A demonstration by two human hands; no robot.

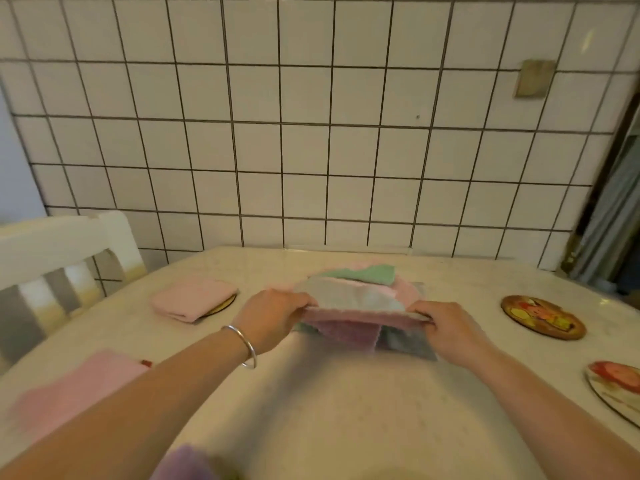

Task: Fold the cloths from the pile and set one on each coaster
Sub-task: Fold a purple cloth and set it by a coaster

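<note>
A pale grey cloth (356,297) is stretched between my hands above the pile of cloths (370,275), which shows green and pink layers at the table's middle. My left hand (273,315) pinches the cloth's left edge and my right hand (446,327) pinches its right edge. A purple and a grey cloth hang or lie just below. A folded pink cloth (194,296) covers most of a coaster (225,303) at the left. Another folded pink cloth (79,386) lies at the near left. Two bare picture coasters sit at the right, one farther (542,317) and one nearer (616,389).
The marble-look table (346,410) meets a white tiled wall (311,150) at the back. A white chair (59,265) stands at the left edge. A purple cloth (187,462) shows at the bottom edge. A door frame (609,202) is at the far right.
</note>
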